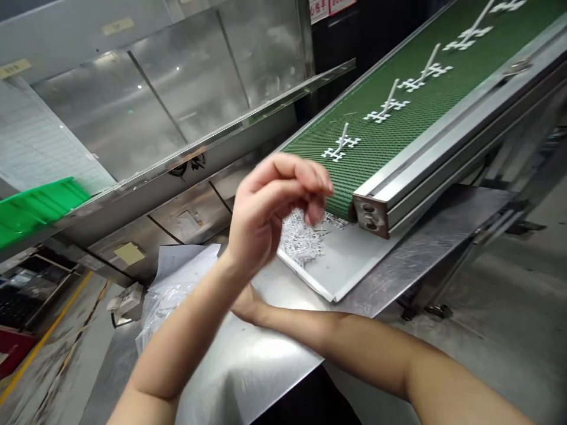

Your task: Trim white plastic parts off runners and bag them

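Note:
My left hand (pixel 274 206) is raised in front of the lower end of the green conveyor belt (pixel 376 141). Its fingers are bent and drawn together, and I cannot make out anything between them. Behind my left forearm is my right hand (pixel 248 304), low over the metal table (pixel 266 360), its fingers hidden. On the belt lies a row of white branched plastic pieces (pixel 341 147), each with an upright stem. Past my left hand, many small white plastic parts (pixel 303 242) are heaped in a shallow white tray (pixel 339 274) under the belt's end.
A clear plastic bag (pixel 166 307) and white paper (pixel 181 262) lie left of my forearm. The belt's aluminium side rail (pixel 443 141) rises to the right. A green bin (pixel 39 206) stands on a metal ledge (pixel 177 159) at the left.

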Demonstrator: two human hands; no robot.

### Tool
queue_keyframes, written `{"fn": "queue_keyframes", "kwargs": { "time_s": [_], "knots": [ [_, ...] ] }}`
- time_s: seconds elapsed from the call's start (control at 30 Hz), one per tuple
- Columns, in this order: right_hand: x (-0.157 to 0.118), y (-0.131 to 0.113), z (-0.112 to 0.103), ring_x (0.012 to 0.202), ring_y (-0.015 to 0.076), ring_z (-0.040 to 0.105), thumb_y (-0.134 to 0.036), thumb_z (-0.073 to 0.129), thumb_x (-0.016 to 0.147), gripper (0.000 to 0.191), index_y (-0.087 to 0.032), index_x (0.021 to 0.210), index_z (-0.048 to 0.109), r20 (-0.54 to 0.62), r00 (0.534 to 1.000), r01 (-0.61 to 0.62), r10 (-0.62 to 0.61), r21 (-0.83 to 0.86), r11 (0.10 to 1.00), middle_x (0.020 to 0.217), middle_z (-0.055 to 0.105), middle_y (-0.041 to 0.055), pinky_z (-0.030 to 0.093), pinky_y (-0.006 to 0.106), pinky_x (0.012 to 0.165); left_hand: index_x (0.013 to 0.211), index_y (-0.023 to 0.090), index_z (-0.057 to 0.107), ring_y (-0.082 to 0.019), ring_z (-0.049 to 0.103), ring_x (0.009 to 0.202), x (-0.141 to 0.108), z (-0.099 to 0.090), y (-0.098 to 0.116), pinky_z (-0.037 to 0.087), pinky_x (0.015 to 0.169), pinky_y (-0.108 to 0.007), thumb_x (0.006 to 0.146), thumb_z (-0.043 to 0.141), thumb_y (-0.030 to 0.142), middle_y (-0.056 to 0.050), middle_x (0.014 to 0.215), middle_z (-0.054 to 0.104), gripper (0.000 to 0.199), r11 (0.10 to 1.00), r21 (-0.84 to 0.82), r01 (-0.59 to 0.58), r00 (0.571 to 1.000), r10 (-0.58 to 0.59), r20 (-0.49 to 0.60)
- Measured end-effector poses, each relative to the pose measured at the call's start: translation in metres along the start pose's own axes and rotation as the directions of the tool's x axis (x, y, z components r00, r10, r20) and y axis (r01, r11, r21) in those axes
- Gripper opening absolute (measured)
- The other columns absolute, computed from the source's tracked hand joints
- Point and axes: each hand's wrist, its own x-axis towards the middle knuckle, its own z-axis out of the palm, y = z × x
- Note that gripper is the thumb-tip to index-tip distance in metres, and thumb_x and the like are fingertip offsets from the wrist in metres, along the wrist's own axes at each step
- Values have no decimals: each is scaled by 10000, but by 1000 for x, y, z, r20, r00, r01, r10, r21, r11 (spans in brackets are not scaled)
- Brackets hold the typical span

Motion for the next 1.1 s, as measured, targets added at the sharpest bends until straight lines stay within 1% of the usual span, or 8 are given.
{"fn": "queue_keyframes", "kwargs": {
  "time_s": [0.07,0.17,0.37,0.47,0.63,0.8,0.97,1.1],
  "knots": [
    [1,-1,0,702,155,586,-318,807,918,158,-210,808,774,4,1000,-4,4,-4,1000,671,628,-43,442,274,703,1043,229,637,-188,706,869,35,-9,-13,618,762,-341,1051,529,254,-69,1068,704,111,947,286,-146,988,156,-13],
    [0,-2,0,692,137,584,-313,792,926,156,-213,807,786,11,1000,-9,9,-9,1000,673,632,-53,421,258,698,1200,242,697,-276,706,1206,84,-10,-36,617,931,-404,1012,546,163,-108,1303,716,254,688,639,-345,934,320,159],
    [-3,-1,-2,698,139,602,-331,803,935,140,-233,835,818,24,1000,-8,8,-25,1000,700,688,-47,421,249,681,1209,217,727,-343,637,1401,139,11,-81,559,1111,-514,1058,508,104,-118,1383,691,288,233,783,-576,815,227,532],
    [-3,0,-3,684,136,593,-352,805,944,158,-238,836,819,32,999,2,-1,-29,1000,686,673,-54,417,254,682,993,161,726,-331,707,1253,151,13,-103,550,1094,-527,1053,541,86,-107,1134,703,208,199,793,-575,818,155,554],
    [-4,1,-4,651,131,571,-390,781,960,200,-231,842,807,50,999,8,-6,-36,999,656,644,-55,411,251,667,774,162,649,-321,747,1021,155,-12,-114,553,1003,-502,1058,603,153,-67,794,600,289,360,817,-451,892,174,416],
    [-6,2,-8,714,152,614,-427,743,967,231,-223,873,797,82,997,-11,13,-27,1000,745,718,-23,442,266,703,848,191,702,-282,737,844,75,-61,-60,554,867,-440,1049,588,176,-52,741,603,232,398,868,-297,955,151,257],
    [-6,8,-11,728,188,580,-462,715,953,275,-206,855,741,96,994,-56,56,-1,998,731,664,7,446,305,694,977,218,746,-200,696,810,-81,-92,8,528,761,-345,1098,600,229,-30,890,739,190,364,930,-44,999,35,33],
    [-7,10,-13,719,183,575,-520,710,944,323,-200,908,735,131,987,-94,90,27,995,762,664,11,433,295,640,972,213,776,-201,691,894,-201,-105,21,526,771,-337,1098,680,256,-66,1007,790,165,391,908,149,989,-45,-143]
  ]
}}
